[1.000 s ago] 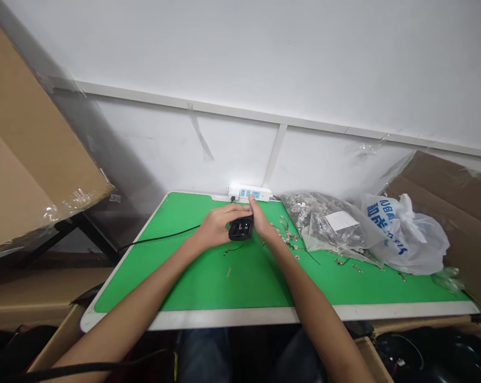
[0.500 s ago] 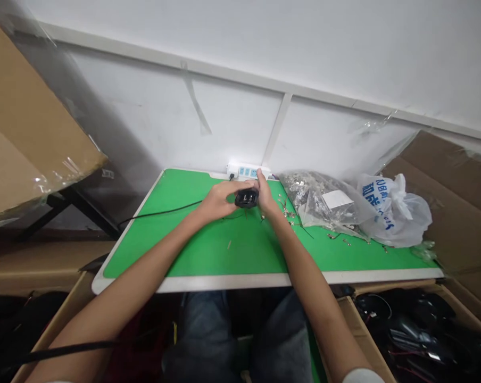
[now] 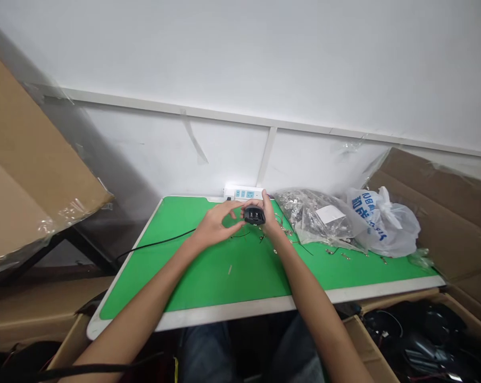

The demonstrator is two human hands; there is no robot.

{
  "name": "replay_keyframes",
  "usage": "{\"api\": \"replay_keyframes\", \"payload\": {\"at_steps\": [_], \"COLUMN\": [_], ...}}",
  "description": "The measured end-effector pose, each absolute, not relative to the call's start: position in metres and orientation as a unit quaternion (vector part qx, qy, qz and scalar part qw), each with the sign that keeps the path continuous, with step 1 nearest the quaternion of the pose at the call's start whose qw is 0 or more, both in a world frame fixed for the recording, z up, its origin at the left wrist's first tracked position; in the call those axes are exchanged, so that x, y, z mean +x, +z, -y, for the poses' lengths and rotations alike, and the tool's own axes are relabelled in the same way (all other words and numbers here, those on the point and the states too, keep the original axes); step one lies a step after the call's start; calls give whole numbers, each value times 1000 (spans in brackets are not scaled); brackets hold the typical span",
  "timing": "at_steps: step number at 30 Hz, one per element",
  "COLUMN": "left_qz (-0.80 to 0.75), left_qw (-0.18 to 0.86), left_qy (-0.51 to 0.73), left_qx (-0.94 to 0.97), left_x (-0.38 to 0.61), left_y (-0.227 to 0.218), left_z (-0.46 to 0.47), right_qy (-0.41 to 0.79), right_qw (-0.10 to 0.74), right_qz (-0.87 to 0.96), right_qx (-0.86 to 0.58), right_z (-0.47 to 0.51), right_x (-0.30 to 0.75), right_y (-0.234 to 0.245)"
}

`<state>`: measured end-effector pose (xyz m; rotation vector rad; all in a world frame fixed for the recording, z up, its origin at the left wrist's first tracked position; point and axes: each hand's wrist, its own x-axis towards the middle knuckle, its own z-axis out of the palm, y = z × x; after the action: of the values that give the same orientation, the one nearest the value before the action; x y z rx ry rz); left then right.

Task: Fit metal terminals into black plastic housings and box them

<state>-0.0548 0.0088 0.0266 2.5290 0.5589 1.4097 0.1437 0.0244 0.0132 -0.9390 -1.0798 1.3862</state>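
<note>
So it's a white table point(image 3: 224, 311) with a green mat point(image 3: 208, 276) covering most of the top. There's a white power strip point(image 3: 243, 192) at the back edge and a black cable point(image 3: 156, 244) trailing off the left side. On the right sit a clear bag of metal parts point(image 3: 312, 218) and a white plastic bag point(image 3: 384, 226) touching it, with loose metal bits point(image 3: 340, 254) scattered in front.

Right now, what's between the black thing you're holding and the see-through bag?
In the head view: the right hand holding the black part, then small loose metal pieces on the green mat beside the clear bag.
</note>
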Motion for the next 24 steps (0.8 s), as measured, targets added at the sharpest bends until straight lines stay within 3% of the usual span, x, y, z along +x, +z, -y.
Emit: {"api": "replay_keyframes", "payload": {"at_steps": [5,11,14,21,24], "left_qz": [-243,-300,-311,-375,-387], "left_qw": [178,441,522,570,568], "left_qy": [475,346,333,349,334], "left_qx": [827,772,722,642,645], "left_x": [-52,-41,-37,-40,-42], "left_y": [31,29,27,16,13], "left_z": [1,6,1,-16,-18], "right_qy": [559,447,371,248,136], "right_qw": [567,620,621,692,665], "right_qz": [451,499,535,537,619], "right_qx": [-403,-409,-436,-413,-395], "right_z": [-25,-25,-24,-17,-16], "right_x": [154,154,151,178,207], "right_y": [14,10,9,44,66]}}
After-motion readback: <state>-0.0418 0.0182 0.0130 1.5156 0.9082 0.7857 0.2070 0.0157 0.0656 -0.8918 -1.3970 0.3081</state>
